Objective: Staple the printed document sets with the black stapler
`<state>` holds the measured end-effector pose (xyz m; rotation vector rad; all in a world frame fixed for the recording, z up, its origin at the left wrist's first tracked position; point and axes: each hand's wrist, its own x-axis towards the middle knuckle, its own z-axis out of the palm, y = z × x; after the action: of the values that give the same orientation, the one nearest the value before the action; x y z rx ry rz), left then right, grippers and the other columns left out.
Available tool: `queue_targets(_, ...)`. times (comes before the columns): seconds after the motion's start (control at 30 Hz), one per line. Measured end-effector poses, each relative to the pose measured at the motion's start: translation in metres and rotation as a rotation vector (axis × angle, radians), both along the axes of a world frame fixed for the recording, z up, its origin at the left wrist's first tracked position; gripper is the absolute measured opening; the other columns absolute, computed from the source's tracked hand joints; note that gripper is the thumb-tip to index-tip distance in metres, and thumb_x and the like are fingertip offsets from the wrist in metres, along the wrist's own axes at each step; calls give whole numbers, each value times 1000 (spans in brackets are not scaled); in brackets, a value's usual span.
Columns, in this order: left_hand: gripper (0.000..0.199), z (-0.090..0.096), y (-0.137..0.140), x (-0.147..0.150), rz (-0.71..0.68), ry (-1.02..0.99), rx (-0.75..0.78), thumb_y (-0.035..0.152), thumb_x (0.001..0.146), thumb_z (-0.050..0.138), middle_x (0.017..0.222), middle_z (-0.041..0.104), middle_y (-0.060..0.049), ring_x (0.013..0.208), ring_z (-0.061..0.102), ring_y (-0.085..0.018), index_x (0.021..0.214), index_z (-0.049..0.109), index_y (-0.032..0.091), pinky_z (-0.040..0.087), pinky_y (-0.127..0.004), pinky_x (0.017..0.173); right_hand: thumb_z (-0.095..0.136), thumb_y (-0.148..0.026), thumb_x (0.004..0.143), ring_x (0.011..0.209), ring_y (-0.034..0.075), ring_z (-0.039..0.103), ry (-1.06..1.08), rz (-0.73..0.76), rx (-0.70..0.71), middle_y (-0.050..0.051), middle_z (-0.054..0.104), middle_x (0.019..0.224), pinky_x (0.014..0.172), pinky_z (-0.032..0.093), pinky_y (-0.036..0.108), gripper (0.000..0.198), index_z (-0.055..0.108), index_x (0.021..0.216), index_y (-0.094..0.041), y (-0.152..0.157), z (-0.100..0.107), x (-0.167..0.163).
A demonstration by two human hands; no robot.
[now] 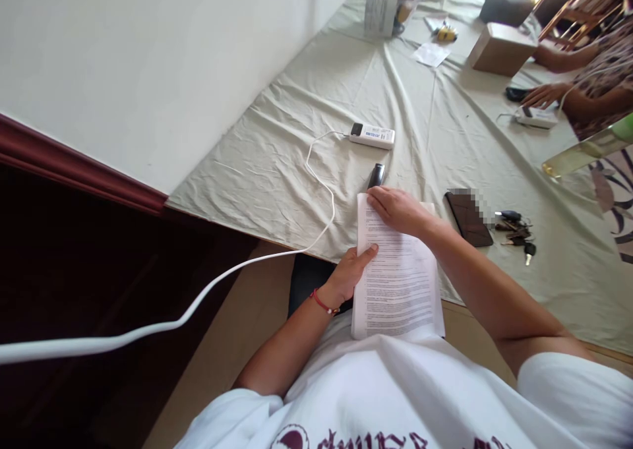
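Observation:
A thick stack of printed papers (400, 291) rests against my body and the table's front edge, its text side up. My left hand (350, 272) grips its left edge, thumb on the top sheet and fingers hidden underneath. At the upper edge of the stack, my right hand (398, 209) is closed over the sheets, fingers close together. Just past those fingers lies a slim black object (376, 175), perhaps a stapler; its near end is hidden by the hand.
A white power bank (372, 136) with a white cable (332, 198) lies ahead. To the right are a dark phone (469, 218), keys (514, 228) and a bottle (583, 147). Another person's hand (546, 95) is near a second white device (537, 117) and a cardboard box (502, 48).

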<state>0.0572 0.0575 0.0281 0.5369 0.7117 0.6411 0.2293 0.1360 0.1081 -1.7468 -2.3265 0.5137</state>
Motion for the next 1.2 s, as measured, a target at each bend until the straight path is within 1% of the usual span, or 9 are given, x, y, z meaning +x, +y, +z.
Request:
queue_targets(0.13, 54, -2, -3, 4, 47, 20, 54, 59, 75, 80, 101, 78, -12, 100, 72, -29, 102, 74, 13, 55, -43, 93, 33, -36, 106, 89, 25, 65, -28, -80, 11, 10, 72, 100, 74, 40, 34, 33, 60, 97, -21, -1, -3, 4)
queue_targets(0.23, 48, -4, -9, 5, 154, 152, 269, 60, 86, 70, 110, 76, -9, 104, 69, -26, 107, 70, 17, 52, -39, 94, 35, -34, 106, 85, 24, 64, -73, -154, 12, 9, 72, 95, 69, 36, 34, 31, 58, 90, -21, 0, -5, 4)
queue_targets(0.3, 45, -6, -13, 5, 198, 291, 436, 61, 92, 62, 109, 75, -9, 101, 67, -24, 105, 68, 18, 50, -37, 92, 35, -34, 106, 84, 24, 63, -82, -181, 11, 9, 72, 96, 68, 35, 34, 31, 58, 89, -21, 0, -7, 2)
queue_targets(0.37, 45, -8, -15, 3, 205, 381, 518, 61, 94, 58, 104, 74, -8, 97, 66, -23, 100, 67, 18, 50, -36, 89, 35, -34, 106, 84, 24, 63, -68, -181, 13, 9, 72, 96, 68, 34, 34, 31, 57, 89, -21, 2, -9, 0)
queue_targets(0.43, 45, -9, -14, 2, 204, 355, 468, 61, 93, 59, 101, 74, -8, 96, 67, -23, 100, 67, 18, 50, -35, 87, 35, -35, 106, 85, 24, 63, -39, -167, 21, 9, 73, 97, 68, 35, 33, 31, 58, 90, -21, 5, -13, -2)
queue_targets(0.53, 46, -9, -9, 0, 204, 221, 273, 60, 87, 68, 99, 75, -6, 97, 69, -23, 101, 67, 17, 52, -35, 87, 36, -35, 105, 87, 24, 64, -12, -163, 19, 9, 73, 99, 69, 36, 33, 30, 60, 93, -21, 12, -22, 1)
queue_targets(0.73, 45, -12, -2, -5, 139, 76, -20, 51, 73, 84, 92, 77, -10, 98, 73, -29, 93, 67, 14, 56, -44, 92, 42, -32, 103, 87, 24, 67, -31, -190, -95, 9, 76, 97, 72, 39, 32, 30, 68, 93, -21, 17, -51, 12)
queue_targets(0.93, 44, -18, 4, -6, 145, 114, -30, 50, 69, 86, 86, 76, -9, 100, 72, -29, 85, 65, 14, 55, -42, 91, 48, -30, 100, 88, 22, 68, 91, -257, -133, 7, 77, 97, 75, 43, 28, 28, 73, 98, -19, 21, -67, 27)
queue_targets(1.2, 36, -11, 16, -7, 142, 209, 88, 48, 77, 79, 80, 70, -2, 79, 68, -18, 84, 61, 18, 53, -31, 76, 48, -29, 97, 86, 22, 66, 30, -340, -183, 9, 76, 98, 74, 44, 28, 31, 76, 97, -16, 38, -59, 36)
